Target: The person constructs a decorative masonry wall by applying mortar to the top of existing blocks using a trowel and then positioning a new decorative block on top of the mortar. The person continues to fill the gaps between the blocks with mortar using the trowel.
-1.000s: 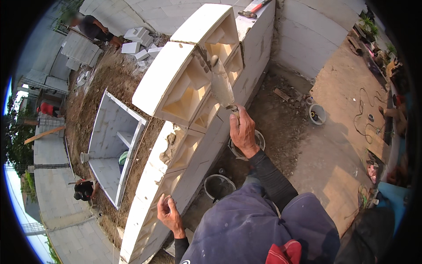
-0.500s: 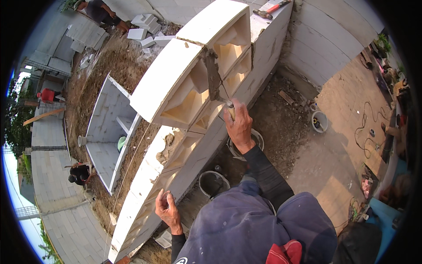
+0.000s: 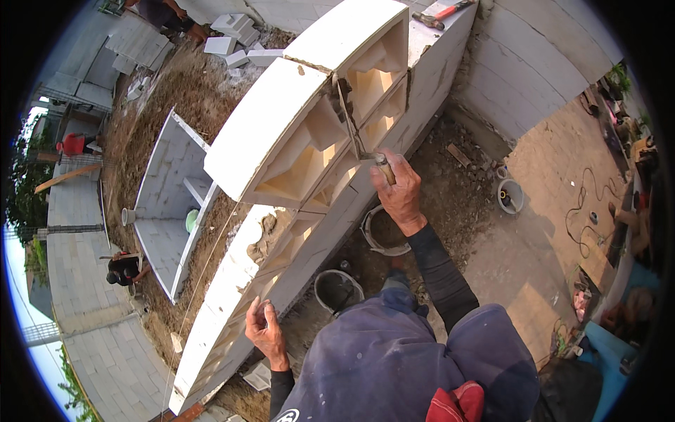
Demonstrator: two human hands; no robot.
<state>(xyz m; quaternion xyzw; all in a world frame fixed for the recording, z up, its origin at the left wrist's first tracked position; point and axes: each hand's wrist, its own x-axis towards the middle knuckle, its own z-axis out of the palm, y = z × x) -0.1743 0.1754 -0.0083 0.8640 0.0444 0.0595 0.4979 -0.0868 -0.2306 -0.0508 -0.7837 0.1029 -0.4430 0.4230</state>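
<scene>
My right hand (image 3: 401, 193) is closed around the wooden handle of a trowel (image 3: 351, 119). Its thin blade is seen almost edge-on, against the mortar joint between two hollow white vent blocks (image 3: 264, 126) on top of the wall. Grey mortar (image 3: 343, 91) fills part of that joint. Lower along the wall top lies a rough patch of mortar (image 3: 265, 240). Near the lower vent blocks, my left hand (image 3: 267, 334) hangs beside the wall, fingers loosely bent and apart, with nothing in it.
A hammer (image 3: 430, 20) with a red handle lies on the far wall top. Below stand a mortar bucket (image 3: 337, 294), a second bucket (image 3: 385, 239) and a white pail (image 3: 510, 195). A string line (image 3: 204, 271) runs along the wall. Other people work beyond, one in red (image 3: 72, 144).
My right hand has moved slightly right and down with the trowel, whose blade has turned from broad to nearly edge-on. My left hand has barely shifted.
</scene>
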